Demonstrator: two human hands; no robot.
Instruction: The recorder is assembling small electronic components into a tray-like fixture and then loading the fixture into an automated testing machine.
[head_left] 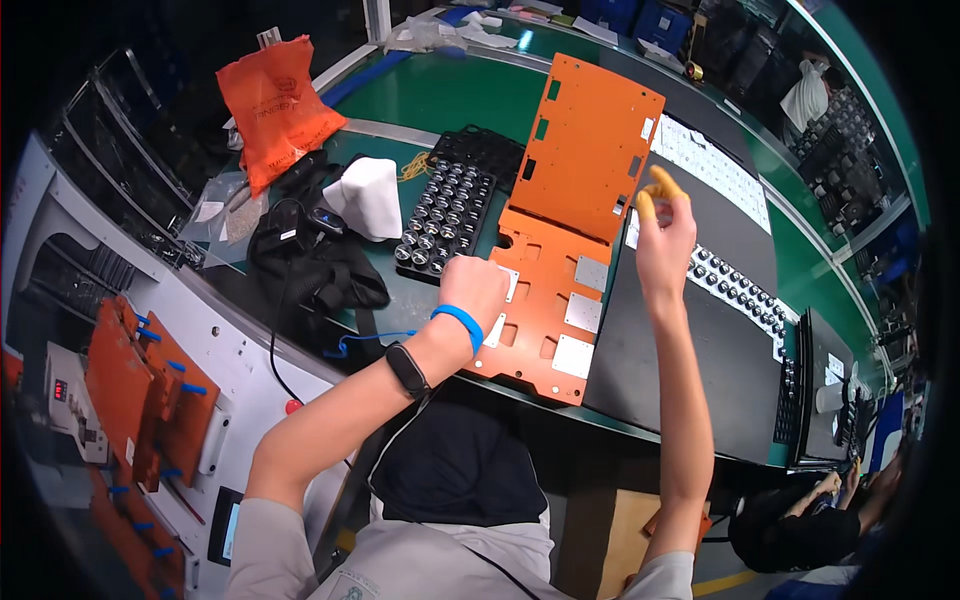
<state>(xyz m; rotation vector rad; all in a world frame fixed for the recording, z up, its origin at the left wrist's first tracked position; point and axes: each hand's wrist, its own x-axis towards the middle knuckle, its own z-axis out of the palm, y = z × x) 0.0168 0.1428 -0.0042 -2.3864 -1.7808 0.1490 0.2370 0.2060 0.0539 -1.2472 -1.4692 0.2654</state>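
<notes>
Two hands: both are seen over a green table (440, 95), with the arms coming in from the near edge.
Left hand (478, 285): it is laid on the near orange plate (545, 300), at the plate's left edge. The fingers are curled under and pressed together. What is under them cannot be told.
Left wrist: a blue band (460, 322) and a black watch (407, 369) are worn on it.
Right hand (665, 235): it is held up above the black mat (690, 360), to the right of the orange plates. The fingertips (660, 190) are covered in yellow caps and are pinched together. If a small thing is pinched between them, it cannot be seen.
Near orange plate: it is laid flat in the middle of the table. Square grey pads (583, 312) are set in it.
Far orange plate (590, 145): it is tipped up behind the near one, and the two are touching.
Black tray (445, 215): it is placed just left of the plates, and is filled with rows of small round silver parts.
White cloth (370, 197): it is seen left of the tray.
Orange bag (275, 105): it is lying far to the left.
Round parts on the right (735, 285): they are lined up in a row past the right hand.
</notes>
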